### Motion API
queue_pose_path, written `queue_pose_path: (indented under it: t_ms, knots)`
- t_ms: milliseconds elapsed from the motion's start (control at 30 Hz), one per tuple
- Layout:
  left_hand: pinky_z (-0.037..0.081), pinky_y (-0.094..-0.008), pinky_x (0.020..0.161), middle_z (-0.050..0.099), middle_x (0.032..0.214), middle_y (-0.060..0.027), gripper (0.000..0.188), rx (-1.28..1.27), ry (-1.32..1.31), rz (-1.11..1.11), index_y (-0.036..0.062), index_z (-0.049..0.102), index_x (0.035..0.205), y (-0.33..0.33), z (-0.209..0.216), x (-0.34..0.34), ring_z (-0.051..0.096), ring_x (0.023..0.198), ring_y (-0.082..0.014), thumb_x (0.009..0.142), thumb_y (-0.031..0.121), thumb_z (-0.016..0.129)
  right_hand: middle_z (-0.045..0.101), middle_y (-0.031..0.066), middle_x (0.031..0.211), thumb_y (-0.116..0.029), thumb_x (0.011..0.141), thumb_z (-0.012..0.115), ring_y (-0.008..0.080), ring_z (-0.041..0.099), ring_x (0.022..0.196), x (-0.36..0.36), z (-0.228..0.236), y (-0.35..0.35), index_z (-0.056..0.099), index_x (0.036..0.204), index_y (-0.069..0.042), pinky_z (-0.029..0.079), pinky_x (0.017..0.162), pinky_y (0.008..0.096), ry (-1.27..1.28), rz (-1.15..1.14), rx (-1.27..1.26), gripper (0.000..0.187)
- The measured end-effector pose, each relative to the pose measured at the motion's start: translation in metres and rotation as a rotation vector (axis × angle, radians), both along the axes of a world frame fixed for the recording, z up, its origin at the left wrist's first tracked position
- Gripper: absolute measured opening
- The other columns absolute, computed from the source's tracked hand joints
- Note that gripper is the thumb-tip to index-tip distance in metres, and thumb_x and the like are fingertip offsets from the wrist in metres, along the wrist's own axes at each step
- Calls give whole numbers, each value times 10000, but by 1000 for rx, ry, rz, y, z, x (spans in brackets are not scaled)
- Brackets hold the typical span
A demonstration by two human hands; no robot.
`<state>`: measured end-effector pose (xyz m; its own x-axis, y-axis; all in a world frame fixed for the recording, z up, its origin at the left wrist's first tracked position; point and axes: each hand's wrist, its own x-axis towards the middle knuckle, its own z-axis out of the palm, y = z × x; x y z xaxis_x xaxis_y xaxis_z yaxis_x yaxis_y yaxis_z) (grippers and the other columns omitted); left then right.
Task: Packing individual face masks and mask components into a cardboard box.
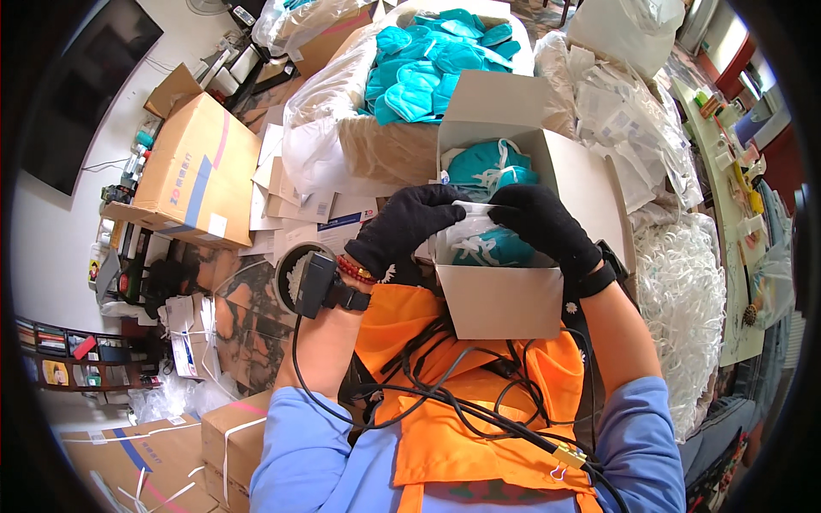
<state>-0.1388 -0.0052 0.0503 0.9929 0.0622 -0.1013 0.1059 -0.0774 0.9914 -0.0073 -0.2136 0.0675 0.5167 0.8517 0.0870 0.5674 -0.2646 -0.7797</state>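
Observation:
My left hand (406, 224), in a black glove, is closed on the left end of a thin white plastic piece (473, 224). The fingers of my right hand (550, 224), gloved in black too, pinch its other end. Whether it is a small bag or a folded sheet I cannot make out. Both hands are over an open white box (505, 301) at my lap, its flaps spread outward. Inside lie teal face masks (487, 167) with white straps, partly hidden by my hands and the plastic.
Beyond the box, a plastic-lined carton (342, 145) is heaped with loose teal masks (432, 64). White straps fill a bag (680, 291) at the right. A brown carton (192, 167) stands at the left, near a round bin (286, 278). Black cables (462, 398) cross my orange apron.

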Motion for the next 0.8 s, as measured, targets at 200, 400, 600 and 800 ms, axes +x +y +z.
queue_pose_path:
  t_ms: [200,400,600,800]
  knots:
    - [481,-258,752,670,919,-26,235,36,70,-47,-2,646,1069,7,-2,12,576,800,-80,898,157,626,680,171,854,-202,836,675,306,656,804,-4,4,-6,684,941,-14,512,751,351,28,-42,12,216]
    - [478,-278,737,685,841,-56,212,233,-115,17,-5,678,972,-22,5,16,599,790,-111,906,188,619,691,160,889,-207,835,676,308,665,818,-9,8,5,691,956,-23,513,749,351,36,46,40,221]
    - [500,-321,692,688,824,-133,213,464,-232,230,-2,677,967,-37,-5,25,641,758,-170,918,175,568,674,119,808,-202,827,647,323,637,763,-15,9,9,687,893,-61,499,676,391,-249,-16,20,161]
    - [510,-382,587,678,748,-125,257,1015,-281,223,16,663,838,-40,-11,43,659,667,-289,906,234,545,595,82,727,-136,739,624,275,596,730,-42,20,2,632,745,-104,455,682,396,-716,44,148,34]
